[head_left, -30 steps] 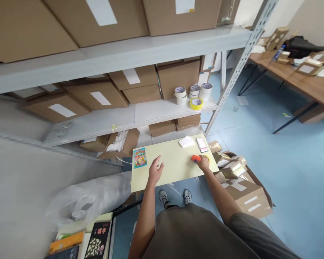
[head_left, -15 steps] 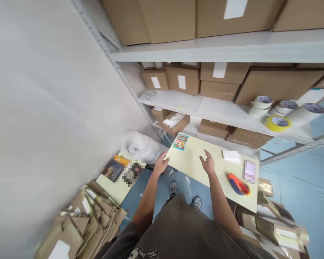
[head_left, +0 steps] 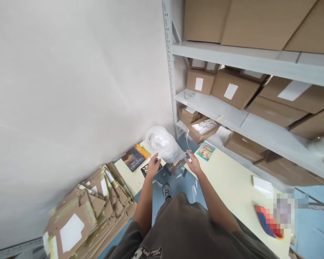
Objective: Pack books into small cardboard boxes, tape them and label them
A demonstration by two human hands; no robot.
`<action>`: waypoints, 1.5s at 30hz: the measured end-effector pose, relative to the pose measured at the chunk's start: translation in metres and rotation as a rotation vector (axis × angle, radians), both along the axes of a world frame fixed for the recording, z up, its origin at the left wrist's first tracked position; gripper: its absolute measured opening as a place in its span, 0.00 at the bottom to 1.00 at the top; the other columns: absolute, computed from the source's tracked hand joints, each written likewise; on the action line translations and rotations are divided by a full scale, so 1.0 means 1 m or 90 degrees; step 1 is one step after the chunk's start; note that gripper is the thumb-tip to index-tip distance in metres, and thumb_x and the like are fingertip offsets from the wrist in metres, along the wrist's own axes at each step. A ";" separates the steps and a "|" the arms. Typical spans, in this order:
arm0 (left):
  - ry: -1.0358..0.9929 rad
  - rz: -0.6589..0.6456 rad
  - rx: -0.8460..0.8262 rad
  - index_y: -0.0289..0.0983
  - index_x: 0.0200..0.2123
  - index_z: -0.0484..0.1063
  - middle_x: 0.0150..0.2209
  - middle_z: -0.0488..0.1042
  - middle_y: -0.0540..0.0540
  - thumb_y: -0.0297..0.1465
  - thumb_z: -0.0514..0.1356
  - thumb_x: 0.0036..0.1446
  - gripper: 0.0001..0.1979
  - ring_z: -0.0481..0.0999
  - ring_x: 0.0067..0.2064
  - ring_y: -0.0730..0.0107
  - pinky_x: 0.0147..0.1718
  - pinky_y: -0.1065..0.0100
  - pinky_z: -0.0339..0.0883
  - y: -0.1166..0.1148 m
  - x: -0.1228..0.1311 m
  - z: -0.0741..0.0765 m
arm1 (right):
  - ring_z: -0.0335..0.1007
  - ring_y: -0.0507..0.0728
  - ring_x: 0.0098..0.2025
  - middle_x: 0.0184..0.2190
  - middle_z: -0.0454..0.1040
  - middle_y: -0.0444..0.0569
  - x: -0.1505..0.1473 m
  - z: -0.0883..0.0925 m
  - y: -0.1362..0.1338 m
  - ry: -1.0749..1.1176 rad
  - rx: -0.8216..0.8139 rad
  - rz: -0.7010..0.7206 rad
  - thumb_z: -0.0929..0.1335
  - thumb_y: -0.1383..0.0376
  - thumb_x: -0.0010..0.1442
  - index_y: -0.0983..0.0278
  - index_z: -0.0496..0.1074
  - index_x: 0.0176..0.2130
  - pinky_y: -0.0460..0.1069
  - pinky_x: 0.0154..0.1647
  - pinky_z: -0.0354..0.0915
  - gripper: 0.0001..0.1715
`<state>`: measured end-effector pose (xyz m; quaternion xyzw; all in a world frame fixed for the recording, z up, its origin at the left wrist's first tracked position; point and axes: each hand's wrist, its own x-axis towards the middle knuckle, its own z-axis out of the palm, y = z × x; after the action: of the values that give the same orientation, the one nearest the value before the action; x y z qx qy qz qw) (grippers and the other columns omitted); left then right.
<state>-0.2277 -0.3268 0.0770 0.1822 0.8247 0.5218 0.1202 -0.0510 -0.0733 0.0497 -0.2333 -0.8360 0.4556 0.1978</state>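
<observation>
My left hand (head_left: 153, 166) is open, fingers apart, over a black patterned book (head_left: 145, 169) on the small side table (head_left: 135, 180). Whether it touches the book I cannot tell. My right hand (head_left: 193, 164) is also open, with nothing in it, by the left corner of the cream worktable (head_left: 229, 183). A colourful picture booklet (head_left: 206, 151) lies just beyond that hand. Beside my left hand are a dark-covered book (head_left: 133, 159) and an orange item (head_left: 142, 151). A roll of clear plastic wrap (head_left: 162, 144) rests behind the two hands.
Flattened cardboard (head_left: 78, 219) is piled at the lower left. Shelving (head_left: 232, 115) with cardboard boxes (head_left: 240, 86) stands at the right. A white stack (head_left: 262, 185) and a red and blue tape dispenser (head_left: 261, 216) lie on the worktable. White scraps (head_left: 194, 190) litter the floor.
My view has turned left. My left hand has gone from the worktable's corner to over the side table's books, and my right hand from mid-worktable to its left corner.
</observation>
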 end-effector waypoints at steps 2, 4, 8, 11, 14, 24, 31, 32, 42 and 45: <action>-0.034 0.028 0.016 0.41 0.64 0.74 0.61 0.77 0.35 0.45 0.63 0.66 0.27 0.80 0.58 0.54 0.55 0.53 0.77 -0.014 -0.032 -0.007 | 0.66 0.64 0.70 0.67 0.72 0.52 -0.040 -0.002 -0.015 0.000 0.011 0.026 0.68 0.59 0.65 0.55 0.71 0.67 0.63 0.72 0.63 0.32; -0.062 0.045 0.026 0.42 0.65 0.73 0.62 0.76 0.36 0.44 0.63 0.67 0.27 0.79 0.60 0.54 0.57 0.52 0.76 -0.025 -0.062 -0.018 | 0.67 0.64 0.70 0.67 0.73 0.53 -0.078 -0.006 -0.028 -0.012 0.017 0.050 0.68 0.59 0.65 0.56 0.72 0.67 0.63 0.72 0.63 0.32; -0.108 0.046 0.045 0.42 0.65 0.72 0.66 0.72 0.35 0.44 0.63 0.67 0.27 0.79 0.59 0.54 0.58 0.51 0.75 -0.037 -0.106 -0.044 | 0.66 0.64 0.70 0.68 0.71 0.53 -0.145 -0.018 -0.047 -0.069 0.019 0.077 0.68 0.59 0.64 0.57 0.72 0.67 0.62 0.69 0.68 0.33; -0.128 0.039 0.043 0.42 0.64 0.73 0.70 0.66 0.35 0.45 0.64 0.66 0.27 0.80 0.58 0.55 0.57 0.51 0.76 -0.040 -0.131 -0.063 | 0.66 0.65 0.70 0.69 0.70 0.54 -0.178 -0.029 -0.055 -0.104 0.024 0.074 0.68 0.58 0.64 0.58 0.72 0.67 0.62 0.69 0.68 0.33; -0.143 0.020 0.023 0.42 0.64 0.74 0.70 0.66 0.35 0.45 0.65 0.65 0.27 0.80 0.56 0.56 0.58 0.51 0.76 -0.036 -0.153 -0.080 | 0.66 0.65 0.71 0.69 0.70 0.52 -0.201 -0.042 -0.058 -0.134 0.017 0.070 0.68 0.59 0.64 0.57 0.72 0.67 0.63 0.69 0.68 0.33; -0.228 -0.004 -0.131 0.39 0.61 0.76 0.74 0.60 0.34 0.37 0.70 0.60 0.26 0.74 0.66 0.49 0.66 0.51 0.67 0.022 -0.217 -0.146 | 0.65 0.63 0.71 0.67 0.73 0.52 -0.291 -0.114 -0.056 -0.224 -0.043 0.123 0.65 0.65 0.63 0.59 0.74 0.65 0.63 0.71 0.66 0.32; -0.279 -0.010 -0.234 0.41 0.59 0.78 0.75 0.60 0.36 0.31 0.68 0.57 0.25 0.78 0.62 0.50 0.65 0.51 0.68 0.057 -0.279 -0.187 | 0.66 0.64 0.71 0.66 0.74 0.50 -0.298 -0.157 -0.058 -0.227 -0.055 0.122 0.66 0.63 0.63 0.56 0.73 0.66 0.64 0.71 0.66 0.33; -0.282 -0.011 -0.239 0.39 0.59 0.77 0.73 0.63 0.35 0.29 0.67 0.57 0.25 0.76 0.64 0.49 0.67 0.51 0.66 0.060 -0.285 -0.190 | 0.66 0.64 0.71 0.66 0.74 0.50 -0.295 -0.161 -0.056 -0.225 -0.055 0.120 0.66 0.63 0.63 0.56 0.73 0.66 0.64 0.71 0.66 0.33; -0.191 -0.044 -0.069 0.38 0.56 0.81 0.62 0.78 0.41 0.23 0.54 0.64 0.23 0.74 0.66 0.57 0.71 0.50 0.61 0.015 -0.267 -0.174 | 0.63 0.65 0.73 0.70 0.69 0.52 -0.346 -0.169 -0.073 -0.269 -0.044 0.167 0.72 0.59 0.62 0.59 0.70 0.68 0.62 0.74 0.60 0.37; -0.156 -0.070 -0.010 0.40 0.55 0.82 0.60 0.79 0.42 0.25 0.54 0.65 0.21 0.75 0.65 0.57 0.70 0.49 0.63 -0.004 -0.259 -0.159 | 0.68 0.65 0.69 0.66 0.74 0.54 -0.372 -0.159 -0.094 -0.288 -0.016 0.216 0.70 0.60 0.67 0.60 0.74 0.64 0.59 0.71 0.62 0.28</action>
<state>-0.4872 -0.3312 -0.0819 0.1609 0.7966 0.5265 0.2497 -0.4230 -0.1674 -0.1090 -0.1880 -0.8805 0.4285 -0.0760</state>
